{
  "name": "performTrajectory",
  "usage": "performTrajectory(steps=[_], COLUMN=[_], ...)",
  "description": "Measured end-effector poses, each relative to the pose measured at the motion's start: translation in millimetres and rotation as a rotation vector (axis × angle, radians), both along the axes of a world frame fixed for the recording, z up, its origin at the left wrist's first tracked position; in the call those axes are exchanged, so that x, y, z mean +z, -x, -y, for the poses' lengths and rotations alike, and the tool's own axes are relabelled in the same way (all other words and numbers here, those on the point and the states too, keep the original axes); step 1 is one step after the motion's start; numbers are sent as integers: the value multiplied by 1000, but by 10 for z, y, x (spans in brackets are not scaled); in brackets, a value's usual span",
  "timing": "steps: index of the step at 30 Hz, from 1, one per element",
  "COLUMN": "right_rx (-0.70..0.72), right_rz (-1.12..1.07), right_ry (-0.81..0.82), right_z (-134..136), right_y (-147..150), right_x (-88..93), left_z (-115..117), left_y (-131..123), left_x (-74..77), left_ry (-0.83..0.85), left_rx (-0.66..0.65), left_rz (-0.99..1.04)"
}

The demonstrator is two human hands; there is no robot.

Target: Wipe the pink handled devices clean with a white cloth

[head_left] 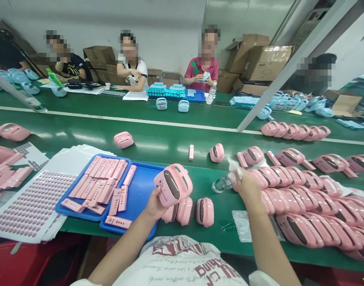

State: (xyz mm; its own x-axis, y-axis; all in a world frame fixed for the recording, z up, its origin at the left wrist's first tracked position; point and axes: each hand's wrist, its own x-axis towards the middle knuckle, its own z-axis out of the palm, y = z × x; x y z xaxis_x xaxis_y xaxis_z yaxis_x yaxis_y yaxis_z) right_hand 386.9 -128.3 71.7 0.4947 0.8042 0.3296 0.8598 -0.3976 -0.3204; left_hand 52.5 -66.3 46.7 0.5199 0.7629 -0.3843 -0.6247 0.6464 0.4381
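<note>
My left hand [153, 204] is wrapped around the lower left of a pink plastic housing [186, 183], held tilted above the bench. This housing has a loop handle, a dark oval panel and small printed markings. My right hand [245, 183] is closed on a crumpled white tissue [235, 169], beside a clear bottle [222, 184] lying on its side. Below the held piece, a few more pink housings stand on the green bench, one of them apart from the others [205, 212].
Blue trays [92, 216] of pink rectangular parts [101, 180] lie left, by printed sticker sheets [35, 202]. Rows of pink housings [295, 200] crowd the right. A slanted metal post [271, 85] rises ahead. Several people sit across, near light-blue housings [183, 106].
</note>
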Motion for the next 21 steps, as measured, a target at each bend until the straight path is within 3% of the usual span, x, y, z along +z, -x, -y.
performTrajectory(steps=[3, 5, 8, 13, 21], right_rx=[208, 208, 159, 35, -250], right_rz=[57, 71, 20, -187, -316], right_ry=[-180, -273, -376, -427, -794], right_z=[51, 84, 61, -111, -125], right_y=[41, -9, -121, -214, -379], right_x=[-440, -631, -769, -798, -640], left_z=[88, 150, 246, 376, 481], left_y=[26, 50, 78, 107, 225], left_x=[0, -6, -45, -129, 53], left_ry=[-32, -35, -19, -72, -139], left_rx=[-8, -2, -3, -126, -23], left_rz=[-30, -36, -26, 46, 32])
